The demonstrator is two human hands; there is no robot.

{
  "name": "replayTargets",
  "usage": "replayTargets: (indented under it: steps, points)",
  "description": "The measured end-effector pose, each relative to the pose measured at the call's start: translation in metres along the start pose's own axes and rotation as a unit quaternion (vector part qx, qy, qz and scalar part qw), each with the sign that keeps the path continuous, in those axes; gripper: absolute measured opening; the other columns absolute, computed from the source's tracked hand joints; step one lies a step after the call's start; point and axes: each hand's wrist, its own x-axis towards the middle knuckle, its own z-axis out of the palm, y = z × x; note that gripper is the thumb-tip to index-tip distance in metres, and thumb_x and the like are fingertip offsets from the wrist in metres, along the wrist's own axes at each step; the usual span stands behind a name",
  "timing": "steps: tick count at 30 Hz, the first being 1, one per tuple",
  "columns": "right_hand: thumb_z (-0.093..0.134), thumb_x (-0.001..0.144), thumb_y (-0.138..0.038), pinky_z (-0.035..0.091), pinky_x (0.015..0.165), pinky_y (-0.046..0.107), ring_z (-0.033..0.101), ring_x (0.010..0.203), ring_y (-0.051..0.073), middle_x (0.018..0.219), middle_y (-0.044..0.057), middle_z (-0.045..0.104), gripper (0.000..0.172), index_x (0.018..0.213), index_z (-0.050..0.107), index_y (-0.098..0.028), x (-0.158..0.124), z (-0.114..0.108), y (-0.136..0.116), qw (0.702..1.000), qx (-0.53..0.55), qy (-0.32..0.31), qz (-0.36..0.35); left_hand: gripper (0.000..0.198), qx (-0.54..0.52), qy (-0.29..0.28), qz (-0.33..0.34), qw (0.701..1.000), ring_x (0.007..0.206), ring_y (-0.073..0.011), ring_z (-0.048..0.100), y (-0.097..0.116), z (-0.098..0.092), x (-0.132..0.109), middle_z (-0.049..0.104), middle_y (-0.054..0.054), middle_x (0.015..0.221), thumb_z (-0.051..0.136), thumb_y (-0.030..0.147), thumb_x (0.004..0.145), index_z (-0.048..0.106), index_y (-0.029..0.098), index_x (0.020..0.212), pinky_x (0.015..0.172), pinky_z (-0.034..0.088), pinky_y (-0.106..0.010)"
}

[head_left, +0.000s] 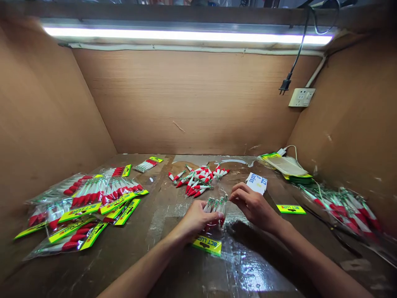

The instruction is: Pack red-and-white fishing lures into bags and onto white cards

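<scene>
My left hand is closed around a row of red-and-white fishing lures, thumb across their bodies, green hook ends pointing away from me. Beneath that hand lies a clear bag with a yellow-green header card; whether the lures are inside it or on top, I cannot tell. My right hand has its fingertips pinched at the hook end of the rightmost lure. Just beyond both hands is a loose pile of similar lures.
Filled lure packs are heaped at left, with one pack farther back. On the right are a marked white card, an unfilled bag's header, stacked bags and more lures. A black plug hangs above.
</scene>
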Motion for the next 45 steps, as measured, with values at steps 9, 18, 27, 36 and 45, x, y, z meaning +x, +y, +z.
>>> replayTargets:
  steps: [9, 18, 27, 36, 45]
  points:
    - [0.056, 0.093, -0.027, 0.047, 0.083, 0.031, 0.055, 0.1, 0.016, 0.127, 0.008, 0.046, 0.016, 0.108, 0.059, -0.022, -0.001, -0.003, -0.008, 0.998, 0.028, -0.059, 0.02, 0.063, -0.003, 0.034, 0.032, 0.999, 0.052, -0.0201, 0.052, -0.016, -0.005, 0.007, 0.059, -0.012, 0.075, 0.083, 0.061, 0.063, 0.061, 0.007, 0.088, 0.041, 0.035, -0.021]
    - [0.053, 0.094, -0.022, 0.046, 0.082, 0.03, 0.054, 0.092, 0.014, 0.115, 0.007, 0.048, 0.005, 0.095, 0.056, -0.018, 0.0, 0.001, -0.005, 0.994, 0.065, -0.07, 0.048, 0.067, -0.016, -0.011, 0.013, 1.0, 0.048, -0.0194, 0.051, -0.018, -0.009, 0.006, 0.059, -0.012, 0.074, 0.092, 0.054, 0.058, 0.059, 0.008, 0.093, 0.039, 0.035, -0.021]
    - [0.054, 0.095, -0.021, 0.043, 0.098, 0.04, 0.045, 0.122, 0.023, 0.127, 0.013, 0.047, 0.004, 0.094, 0.057, -0.018, 0.0, 0.004, -0.005, 0.999, 0.049, 0.001, -0.017, 0.059, 0.0, 0.003, 0.016, 1.0, 0.051, -0.0186, 0.049, -0.013, -0.009, 0.006, 0.058, -0.012, 0.071, 0.088, 0.053, 0.055, 0.063, 0.007, 0.083, 0.042, 0.034, -0.021]
    - [0.053, 0.094, -0.014, 0.045, 0.085, 0.038, 0.052, 0.101, 0.02, 0.112, 0.008, 0.06, 0.005, 0.092, 0.053, -0.018, 0.001, 0.009, -0.001, 0.998, -0.002, 0.002, -0.063, 0.066, -0.026, -0.03, 0.006, 0.999, 0.054, -0.0202, 0.052, -0.022, -0.017, 0.008, 0.059, -0.011, 0.077, 0.093, 0.057, 0.056, 0.063, 0.007, 0.089, 0.044, 0.035, -0.022]
    - [0.052, 0.096, -0.02, 0.043, 0.088, 0.036, 0.052, 0.104, 0.019, 0.111, 0.008, 0.058, 0.002, 0.094, 0.052, -0.018, 0.001, 0.005, 0.004, 0.998, 0.035, -0.037, -0.034, 0.073, -0.048, -0.029, 0.003, 0.998, 0.062, -0.0222, 0.056, -0.026, -0.021, 0.011, 0.059, -0.011, 0.082, 0.097, 0.051, 0.053, 0.061, 0.007, 0.098, 0.05, 0.039, -0.021]
